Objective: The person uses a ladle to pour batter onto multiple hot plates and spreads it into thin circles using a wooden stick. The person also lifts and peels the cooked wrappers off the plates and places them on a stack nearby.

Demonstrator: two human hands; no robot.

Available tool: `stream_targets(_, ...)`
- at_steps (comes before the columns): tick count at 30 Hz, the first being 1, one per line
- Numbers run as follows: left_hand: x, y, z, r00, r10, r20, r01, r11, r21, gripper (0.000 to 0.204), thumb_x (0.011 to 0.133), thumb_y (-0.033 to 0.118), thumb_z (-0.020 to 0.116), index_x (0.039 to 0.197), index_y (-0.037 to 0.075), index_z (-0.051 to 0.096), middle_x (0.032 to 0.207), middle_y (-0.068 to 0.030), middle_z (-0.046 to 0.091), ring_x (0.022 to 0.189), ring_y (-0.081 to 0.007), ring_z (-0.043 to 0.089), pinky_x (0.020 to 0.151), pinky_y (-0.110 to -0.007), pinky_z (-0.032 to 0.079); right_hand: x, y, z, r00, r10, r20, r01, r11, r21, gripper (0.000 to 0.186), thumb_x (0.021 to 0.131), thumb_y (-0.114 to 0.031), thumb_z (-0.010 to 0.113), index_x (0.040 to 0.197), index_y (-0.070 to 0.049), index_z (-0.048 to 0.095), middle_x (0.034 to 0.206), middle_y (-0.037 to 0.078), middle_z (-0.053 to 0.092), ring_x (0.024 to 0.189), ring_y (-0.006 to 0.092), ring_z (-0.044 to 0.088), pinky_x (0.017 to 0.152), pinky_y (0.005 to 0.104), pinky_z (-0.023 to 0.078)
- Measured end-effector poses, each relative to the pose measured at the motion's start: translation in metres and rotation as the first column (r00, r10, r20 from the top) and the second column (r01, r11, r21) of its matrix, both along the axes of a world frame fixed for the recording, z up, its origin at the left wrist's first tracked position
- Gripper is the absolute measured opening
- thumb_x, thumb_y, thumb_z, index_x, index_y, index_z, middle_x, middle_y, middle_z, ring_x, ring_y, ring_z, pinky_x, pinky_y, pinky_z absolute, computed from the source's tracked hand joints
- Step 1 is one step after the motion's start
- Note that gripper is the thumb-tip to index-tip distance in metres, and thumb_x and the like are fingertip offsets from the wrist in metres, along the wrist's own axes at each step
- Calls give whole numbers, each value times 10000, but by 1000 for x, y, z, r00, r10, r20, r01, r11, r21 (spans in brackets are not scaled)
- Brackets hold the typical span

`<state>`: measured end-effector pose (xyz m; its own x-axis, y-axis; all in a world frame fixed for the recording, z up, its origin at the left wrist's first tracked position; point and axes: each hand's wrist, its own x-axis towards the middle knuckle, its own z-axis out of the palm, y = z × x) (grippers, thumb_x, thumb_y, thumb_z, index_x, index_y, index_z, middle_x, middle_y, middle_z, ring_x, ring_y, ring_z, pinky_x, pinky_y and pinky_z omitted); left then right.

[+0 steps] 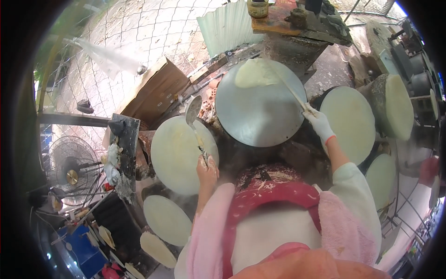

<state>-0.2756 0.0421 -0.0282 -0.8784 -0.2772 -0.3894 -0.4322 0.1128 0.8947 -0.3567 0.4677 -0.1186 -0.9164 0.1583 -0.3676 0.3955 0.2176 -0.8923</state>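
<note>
My left hand (207, 169), smeared with white batter, is closed around the handle of a ladle (193, 111). The ladle's metal bowl points away from me, above the far edge of a round griddle covered with pale batter (179, 156). In a white glove with a red cuff, my right hand (319, 123) grips a long thin stick (293, 91). That stick reaches across the big grey round griddle (253, 114) to a pale patch of batter (255, 73) at its far side. Whether the stick's far end has a blade I cannot tell.
To the right stand more pale-covered round plates (348, 124), with another (399, 108) beyond. Several pale discs (167, 219) lie at lower left. A fan (72, 169) and a cardboard box (158, 93) are on the left. A jar (258, 8) sits at the back.
</note>
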Motion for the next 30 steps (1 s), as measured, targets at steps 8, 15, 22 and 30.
stream_targets(8,16,29,-9,992,100,80,-98,995,-27,115,959,148,473,930,37,459,592,-2,462,372,-70,405,336,-235,311,-30,5,-2,962,274,-9,-272,949,-160,462,876,-167,637,1294,-8,518,1031,15,610,871,69,536,779,204,418)
stream_targets(15,30,52,-12,981,167,101,-159,984,-85,134,965,151,460,889,41,450,604,0,426,360,-83,387,318,-235,304,-63,7,9,816,563,131,-530,819,-220,466,890,-203,622,1295,1,513,1265,94,568,1125,140,523,977,252,370)
stream_targets(22,40,56,-12,968,218,125,-207,973,-100,152,963,153,470,858,46,444,592,4,426,357,-77,373,318,-239,298,-106,40,16,864,502,42,-502,865,-14,457,882,-174,623,1290,-1,512,1268,48,578,1067,92,547,934,201,397)
stream_targets(30,75,53,-28,932,310,189,-290,949,-127,117,946,142,475,855,72,451,583,14,436,383,-74,374,337,-240,305,-89,9,68,592,738,324,-755,648,-98,482,873,-199,633,1301,-9,514,1070,28,631,939,91,556,850,216,441)
